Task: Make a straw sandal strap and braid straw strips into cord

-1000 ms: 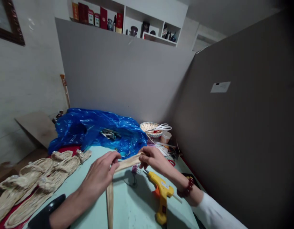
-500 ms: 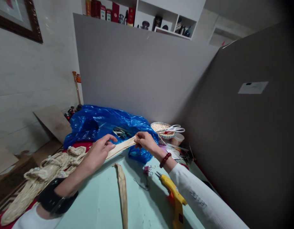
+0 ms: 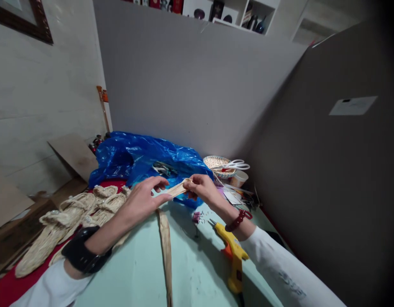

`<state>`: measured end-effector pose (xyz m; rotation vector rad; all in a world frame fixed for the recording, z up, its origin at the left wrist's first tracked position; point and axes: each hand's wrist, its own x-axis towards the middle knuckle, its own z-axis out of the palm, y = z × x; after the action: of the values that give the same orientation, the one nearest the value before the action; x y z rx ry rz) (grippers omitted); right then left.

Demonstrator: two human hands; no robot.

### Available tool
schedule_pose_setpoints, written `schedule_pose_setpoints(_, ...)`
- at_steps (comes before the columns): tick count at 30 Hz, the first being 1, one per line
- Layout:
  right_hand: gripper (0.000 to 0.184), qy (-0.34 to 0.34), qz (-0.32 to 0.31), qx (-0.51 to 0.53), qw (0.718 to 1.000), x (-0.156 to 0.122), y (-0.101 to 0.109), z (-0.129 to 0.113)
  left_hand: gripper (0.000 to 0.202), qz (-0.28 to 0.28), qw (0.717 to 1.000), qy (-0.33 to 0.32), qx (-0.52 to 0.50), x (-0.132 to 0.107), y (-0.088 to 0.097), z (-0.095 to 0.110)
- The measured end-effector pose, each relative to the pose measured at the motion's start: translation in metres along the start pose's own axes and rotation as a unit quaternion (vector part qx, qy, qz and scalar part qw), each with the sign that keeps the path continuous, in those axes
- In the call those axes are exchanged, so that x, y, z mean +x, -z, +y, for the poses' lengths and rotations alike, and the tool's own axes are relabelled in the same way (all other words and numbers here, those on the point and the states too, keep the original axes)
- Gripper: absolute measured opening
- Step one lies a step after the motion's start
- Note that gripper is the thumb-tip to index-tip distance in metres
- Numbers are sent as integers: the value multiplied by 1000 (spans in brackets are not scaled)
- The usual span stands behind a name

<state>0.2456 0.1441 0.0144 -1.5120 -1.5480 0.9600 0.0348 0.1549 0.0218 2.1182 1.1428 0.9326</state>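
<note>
Pinching a pale fibrous strip (image 3: 177,189) between thumb and fingers, the right hand (image 3: 204,189) holds it over the green table (image 3: 190,281), in front of the blue plastic (image 3: 144,149) at the far side; the left hand (image 3: 142,198), at the strip's left end, has thumb and fingers apart; a yellow glue gun (image 3: 235,254) lies near right

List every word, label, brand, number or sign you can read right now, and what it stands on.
None can be read.
Dark lettering on the white fabric right sleeve: too blurred.
White rectangular paper sheet on the dark grey flat partition: any writing too small.
Yellow plastic glue gun with orange trigger: no legible text.
</note>
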Motion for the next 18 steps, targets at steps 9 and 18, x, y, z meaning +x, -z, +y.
schedule_pose_setpoints(9, 31, 65, -24, 54, 996, -38, -8, -25, 17, -35, 985, 11, -167, -8, -11, 6)
schedule_pose_setpoints(18, 27, 25, -25, -133, 990, -67, -78, 11, 25, 63, 954, 158, -246, 7, -21, -36)
